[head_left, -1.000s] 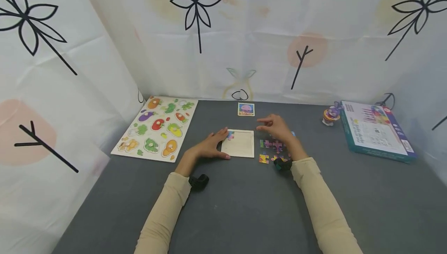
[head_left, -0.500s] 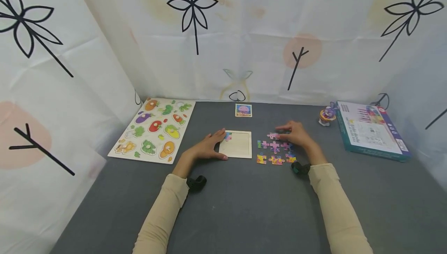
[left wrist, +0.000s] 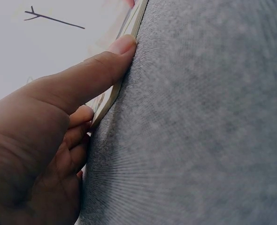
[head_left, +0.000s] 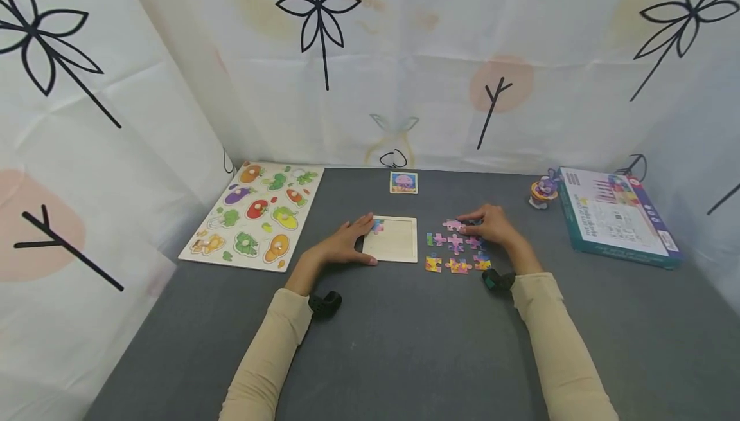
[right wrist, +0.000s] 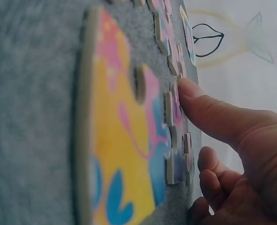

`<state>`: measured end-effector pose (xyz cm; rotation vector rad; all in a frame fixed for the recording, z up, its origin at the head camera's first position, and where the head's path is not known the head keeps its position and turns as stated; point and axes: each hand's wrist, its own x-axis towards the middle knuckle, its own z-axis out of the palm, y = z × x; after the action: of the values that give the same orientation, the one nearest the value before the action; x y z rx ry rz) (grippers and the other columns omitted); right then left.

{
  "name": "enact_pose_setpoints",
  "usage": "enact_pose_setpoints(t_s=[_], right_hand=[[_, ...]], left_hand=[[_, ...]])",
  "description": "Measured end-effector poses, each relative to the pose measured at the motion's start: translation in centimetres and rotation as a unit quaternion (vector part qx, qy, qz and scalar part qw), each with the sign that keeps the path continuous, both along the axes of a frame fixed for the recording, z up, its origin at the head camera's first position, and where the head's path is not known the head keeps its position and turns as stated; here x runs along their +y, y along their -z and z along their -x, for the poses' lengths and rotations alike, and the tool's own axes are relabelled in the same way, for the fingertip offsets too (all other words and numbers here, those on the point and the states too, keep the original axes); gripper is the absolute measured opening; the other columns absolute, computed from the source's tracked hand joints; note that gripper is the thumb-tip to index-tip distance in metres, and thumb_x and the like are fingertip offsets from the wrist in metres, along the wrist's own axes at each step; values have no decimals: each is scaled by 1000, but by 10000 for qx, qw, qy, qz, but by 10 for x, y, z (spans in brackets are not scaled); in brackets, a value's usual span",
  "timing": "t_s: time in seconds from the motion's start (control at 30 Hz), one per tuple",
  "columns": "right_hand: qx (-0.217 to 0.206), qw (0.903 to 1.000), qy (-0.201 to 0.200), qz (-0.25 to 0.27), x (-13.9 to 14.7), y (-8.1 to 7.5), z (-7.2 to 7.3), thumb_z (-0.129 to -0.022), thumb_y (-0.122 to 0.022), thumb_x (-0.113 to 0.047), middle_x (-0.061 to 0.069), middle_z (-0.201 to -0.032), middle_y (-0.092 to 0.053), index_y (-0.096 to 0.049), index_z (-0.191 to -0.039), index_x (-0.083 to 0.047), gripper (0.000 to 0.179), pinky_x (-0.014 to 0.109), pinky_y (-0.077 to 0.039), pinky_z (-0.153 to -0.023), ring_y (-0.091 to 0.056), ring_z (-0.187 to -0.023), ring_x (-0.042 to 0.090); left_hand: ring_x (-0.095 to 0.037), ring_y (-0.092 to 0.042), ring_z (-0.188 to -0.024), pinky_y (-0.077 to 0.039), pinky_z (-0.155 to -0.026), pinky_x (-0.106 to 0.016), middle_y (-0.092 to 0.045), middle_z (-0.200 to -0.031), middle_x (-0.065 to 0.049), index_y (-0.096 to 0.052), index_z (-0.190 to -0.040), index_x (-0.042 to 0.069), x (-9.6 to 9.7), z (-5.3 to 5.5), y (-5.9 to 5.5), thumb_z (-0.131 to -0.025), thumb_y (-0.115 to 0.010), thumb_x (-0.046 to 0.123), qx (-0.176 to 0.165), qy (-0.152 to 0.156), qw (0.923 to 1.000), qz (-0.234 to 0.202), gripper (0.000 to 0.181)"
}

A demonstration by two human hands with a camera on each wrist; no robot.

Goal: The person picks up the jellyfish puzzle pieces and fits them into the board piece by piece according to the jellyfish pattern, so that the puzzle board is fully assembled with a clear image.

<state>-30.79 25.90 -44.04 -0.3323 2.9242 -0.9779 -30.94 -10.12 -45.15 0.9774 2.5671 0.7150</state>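
Note:
My left hand [head_left: 345,242] holds the light wooden puzzle tray [head_left: 399,242] at its left side, thumb by the lower left corner and fingers by the upper left. The left wrist view shows the thumb against the tray's edge [left wrist: 111,99]. A blue-and-pink piece [head_left: 378,226] lies in the tray's upper left corner. My right hand [head_left: 491,223] is over the top right of the loose puzzle pieces [head_left: 455,244], fingertips right at a pink piece [head_left: 452,224]. In the right wrist view the thumb reaches the pieces' edges, and a yellow piece [right wrist: 124,136] is close to the camera.
Behind the tray lies a small reference picture [head_left: 403,182]. A vegetable puzzle board [head_left: 254,212] is at the left. Toward the back right are a purple figurine [head_left: 543,189] and a teal-edged box [head_left: 618,215]. White printed cloth [head_left: 405,74] hangs around the grey table.
My right hand has moved right from beside the tray to the loose pieces, its fingers lowering to the top row. My left hand stays at the tray.

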Motion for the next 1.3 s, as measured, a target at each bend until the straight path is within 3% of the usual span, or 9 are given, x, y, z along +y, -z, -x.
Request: enact_pose_setpoints(t_s=[0.23,0.47,0.73,0.97,1.17,1.3], right_hand=[[13,10000,55,-13,1,1,1,-79,-72,-18,21,-99,-66,-70,-105,-3,30,38,-30,-79,-46,-79,24],[37,9999,-14,-148,-1,-1,0,-81,-70,-17,15,-84,-56,-68,-108,-1,32,28,-30,-63,-38,-71,20],[507,9986,5,-153,-12,-8,1,-83,-67,-17,5,-69,-39,-67,-109,-1,31,30,-25,-59,-34,-66,19],[1105,9938,-109,82,-42,-14,7,-80,-70,-16,2,-63,-34,-69,-105,0,29,28,-24,-56,-31,-60,16],[895,9952,-340,223,-76,-15,6,-80,-71,-17,1,-62,-33,-69,-105,-1,29,27,-25,-56,-30,-59,15],[703,9949,-701,199,-99,-13,6,-81,-70,-15,-1,-58,-33,-70,-104,-1,27,26,-26,-53,-29,-54,14]], left_hand=[[-23,-7,-144,-1,-116,-49,-6,-156,-9,-12,-148,5,0,0,-1,-79,-70,38,-9,-31,10000,-20,97],[-23,-7,-144,-2,-116,-49,-6,-156,-9,-12,-148,5,0,1,0,-78,-71,39,10,-45,10000,-28,97],[-24,-7,-144,-2,-115,-49,-7,-156,-10,-12,-148,5,0,1,1,-79,-70,39,20,-6,10000,-34,97],[-23,-7,-144,-2,-116,-49,-6,-156,-9,-11,-148,6,0,1,2,-78,-70,39,33,-33,10000,-18,97],[-24,-7,-144,-2,-115,-49,-6,-156,-9,-11,-148,6,1,0,2,-78,-70,40,3,-30,10000,-15,97],[-24,-7,-144,-2,-115,-49,-5,-156,-8,-11,-148,7,0,0,1,-79,-69,41,-4,-43,10000,12,96]])
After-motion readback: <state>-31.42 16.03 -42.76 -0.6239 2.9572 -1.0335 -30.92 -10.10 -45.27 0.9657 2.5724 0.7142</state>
